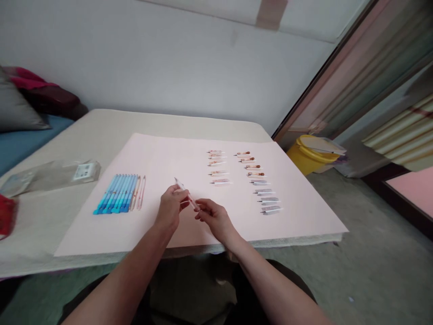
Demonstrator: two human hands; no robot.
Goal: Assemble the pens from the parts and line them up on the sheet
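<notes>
Between my two hands is a pink-and-white pen (187, 193), tilted with its tip up and to the left. My left hand (171, 205) pinches it near the tip, while the fingers of my right hand (215, 218) close round its lower end. To the left lies a row of several blue pens (117, 194), with a few pink and beige pens (139, 193) beside it. On the right, disassembled pens lie in two columns: pinkish ones (218, 163), brown-topped ones (253, 167) and greyish ones (269, 200).
A pink sheet (162, 155) covers much of the cream table (189, 124). A clear plastic bag (56, 176) lies at the left, near a red object (6, 216). Beyond the right edge stands a yellow bucket (306, 158) on the floor. The wall rises behind the table.
</notes>
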